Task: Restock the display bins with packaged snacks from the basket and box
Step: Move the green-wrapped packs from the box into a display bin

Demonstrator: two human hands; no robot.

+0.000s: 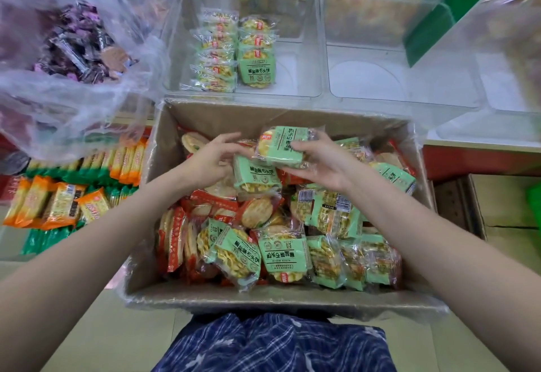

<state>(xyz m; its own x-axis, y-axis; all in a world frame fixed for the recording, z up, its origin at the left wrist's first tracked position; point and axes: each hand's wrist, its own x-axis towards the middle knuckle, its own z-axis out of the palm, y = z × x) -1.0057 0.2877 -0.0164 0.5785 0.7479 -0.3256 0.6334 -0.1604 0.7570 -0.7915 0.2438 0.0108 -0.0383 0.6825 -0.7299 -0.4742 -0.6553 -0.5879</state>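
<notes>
Right hand (319, 164) fingers clamped on a green snack packet (282, 145) above the box (164, 143). Left hand (212, 161) fingers curled, apparently touching a second green packet (254, 175); grip unclear.

Head camera looks steeply down, close over box (281, 295).

1. Bright, even indoor light; shadows soft and faint.
2. Wide-angle bending curves the edges.
3. The crumpled clear plastic bag (73, 58) at upper left and the right edge are motion-blurred.
</notes>
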